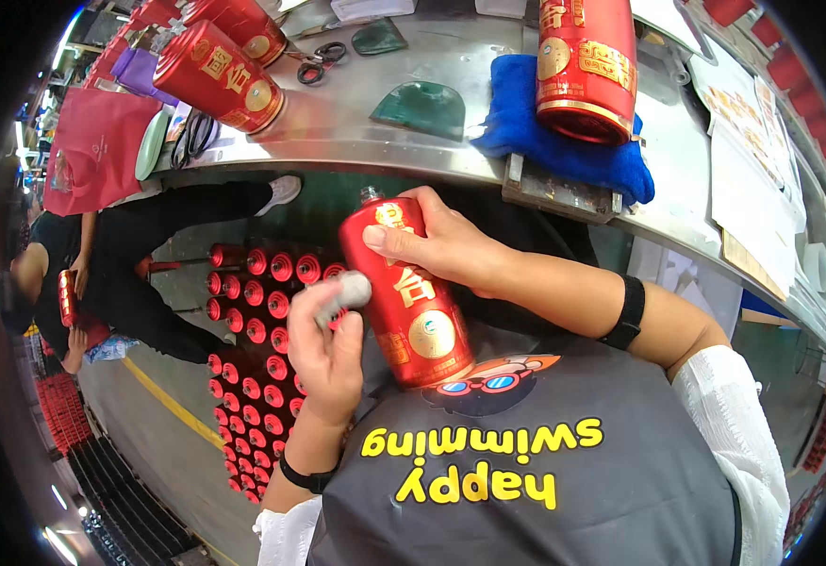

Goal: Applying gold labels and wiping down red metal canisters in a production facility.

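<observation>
beyond the hands, metal bench (323,123), with blue cloth (517,104) over the near edge, toward the right, under a second bottle (583,104); short of that edge, held off the bench and close to the dark apron (526,424), red bottle (422,325), slanting lengthwise, neck toward the bench, base by the apron; clasped near the neck end by the right hand (446,241), thumb across the front; flanked on the left by the left hand (323,354), curled, nearer mid-length, with pale wad (352,290) at the fingertips; cannot tell whether pinched or worn.
</observation>
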